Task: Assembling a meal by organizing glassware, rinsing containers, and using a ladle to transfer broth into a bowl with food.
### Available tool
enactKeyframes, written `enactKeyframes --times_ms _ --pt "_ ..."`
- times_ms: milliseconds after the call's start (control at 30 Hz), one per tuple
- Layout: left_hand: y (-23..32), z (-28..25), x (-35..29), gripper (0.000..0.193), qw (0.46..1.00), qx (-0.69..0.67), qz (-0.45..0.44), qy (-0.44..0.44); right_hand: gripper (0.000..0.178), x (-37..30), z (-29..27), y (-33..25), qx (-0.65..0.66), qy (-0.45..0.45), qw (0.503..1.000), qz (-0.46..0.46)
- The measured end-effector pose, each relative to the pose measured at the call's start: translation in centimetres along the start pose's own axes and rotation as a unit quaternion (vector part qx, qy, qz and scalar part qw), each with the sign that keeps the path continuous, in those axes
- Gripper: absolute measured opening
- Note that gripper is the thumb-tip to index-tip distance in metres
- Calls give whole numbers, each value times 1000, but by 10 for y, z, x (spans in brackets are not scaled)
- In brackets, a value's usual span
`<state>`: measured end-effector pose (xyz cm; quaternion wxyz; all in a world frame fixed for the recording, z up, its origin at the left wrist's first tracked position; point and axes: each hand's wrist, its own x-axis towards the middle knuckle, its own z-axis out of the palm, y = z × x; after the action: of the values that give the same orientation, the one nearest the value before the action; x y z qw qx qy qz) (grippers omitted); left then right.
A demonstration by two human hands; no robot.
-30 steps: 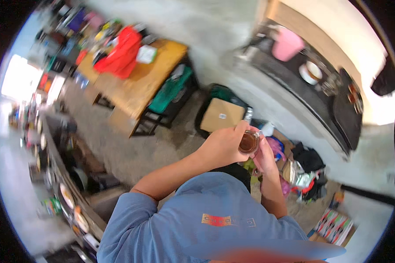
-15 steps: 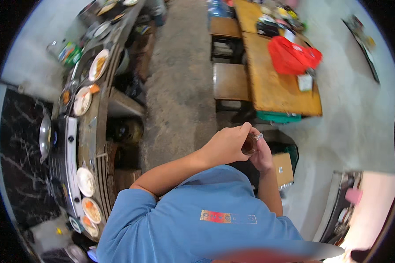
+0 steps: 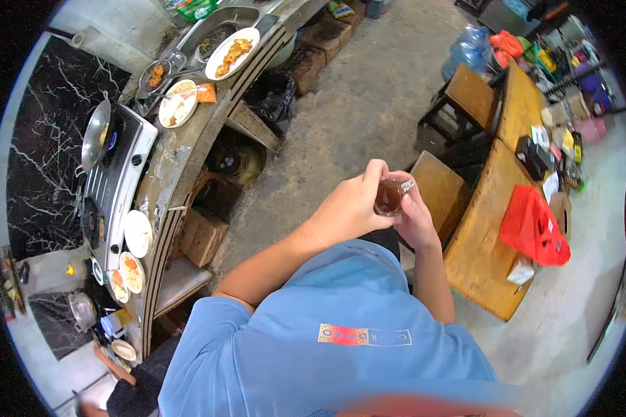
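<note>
A small clear glass mug (image 3: pixel 390 199) holds a dark brown drink, and both my hands are wrapped round it in front of my chest. My left hand (image 3: pixel 349 206) grips its left side, thumb and fingers curled about the wall. On the other side my right hand (image 3: pixel 416 222) closes round the mug by what looks like its handle. The fingers partly hide the glass.
At left, a counter (image 3: pixel 161 170) carries a gas stove (image 3: pixel 133 163) with a wok (image 3: pixel 96 135) and several plates of food, including fried pieces on an oval plate (image 3: pixel 252 36). Another person's arm (image 3: pixel 115 365) shows lower left. At right stand stools (image 3: pixel 442 191) and a wooden table (image 3: pixel 483 240) bearing a red bag (image 3: pixel 530 226).
My view has turned left: the table and red bag now sit lower and further right, with more of the counter showing. Another person has come into view. Both hands keep hold of the mug.
</note>
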<state>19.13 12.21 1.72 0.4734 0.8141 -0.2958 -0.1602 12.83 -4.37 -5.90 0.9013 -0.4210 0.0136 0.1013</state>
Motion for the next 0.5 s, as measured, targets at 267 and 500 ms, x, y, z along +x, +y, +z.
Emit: enactKeyframes --times_ms 267,500 --pt "-16 -63 91 63 984 -4 -42 175 33 149 -27 -72 21 22 999 19" --pt "-89 -141 147 16 941 -92 -52 320 35 308 -19 -86 -44 -11 998 53"
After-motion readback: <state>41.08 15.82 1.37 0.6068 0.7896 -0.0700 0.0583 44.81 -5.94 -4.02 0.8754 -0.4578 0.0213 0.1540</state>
